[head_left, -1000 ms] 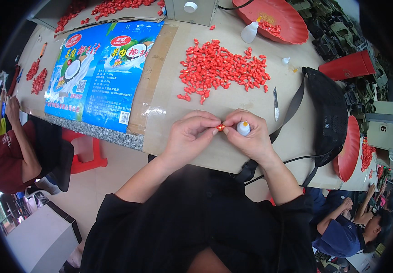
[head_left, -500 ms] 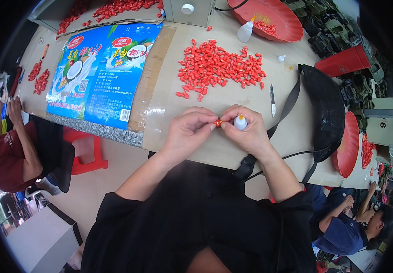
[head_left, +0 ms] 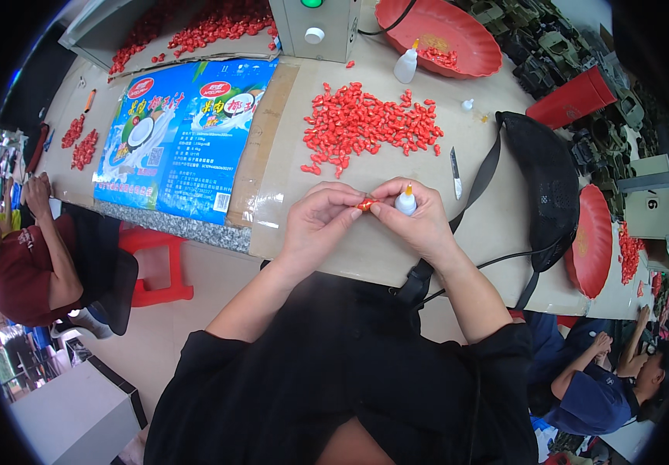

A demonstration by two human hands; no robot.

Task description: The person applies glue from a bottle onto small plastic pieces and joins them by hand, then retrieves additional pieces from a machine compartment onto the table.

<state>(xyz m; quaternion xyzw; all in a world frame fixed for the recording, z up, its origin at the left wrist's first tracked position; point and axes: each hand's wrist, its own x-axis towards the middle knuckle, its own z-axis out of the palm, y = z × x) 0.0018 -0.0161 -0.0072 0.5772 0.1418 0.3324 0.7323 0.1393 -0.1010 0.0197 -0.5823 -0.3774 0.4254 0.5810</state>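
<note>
1. Head view, the hands: the left hand (head_left: 313, 223) pinches one end of a small glossy red piece with pale markings (head_left: 365, 204) between thumb and fingertips. The right hand (head_left: 426, 229) has its thumb and forefinger closed on the other end, with a white plastic squeeze bottle with an amber nozzle (head_left: 405, 203) tucked against it, nozzle up.
2. Head view, progress: this single piece, above the beige table covering (head_left: 303, 260), seems mid-handling, not yet released.
3. Head view, beyond the hands: a broad heap of loose red pieces (head_left: 365, 120) lies on the covering; whether these are finished or waiting, I cannot tell. More lie in a red scalloped dish (head_left: 475, 46), so much probably remains.
</note>
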